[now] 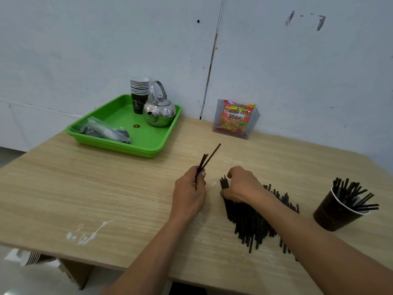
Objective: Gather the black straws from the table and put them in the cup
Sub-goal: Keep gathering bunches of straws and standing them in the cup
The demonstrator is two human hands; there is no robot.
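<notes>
A pile of black straws [253,222] lies on the wooden table [106,188], right of centre. My right hand [240,185] rests on the pile's far end, its fingers curled down over several straws there. My left hand [190,190] is just left of the pile and grips a few black straws [207,160] that point up and away from me. A dark paper cup [333,213] stands at the right of the table, apart from both hands, with several black straws sticking out of it.
A green tray [119,118] at the back left holds a stack of paper cups [139,93], a steel kettle [159,110] and a plastic bag. A snack packet in a clear holder [235,119] stands by the wall.
</notes>
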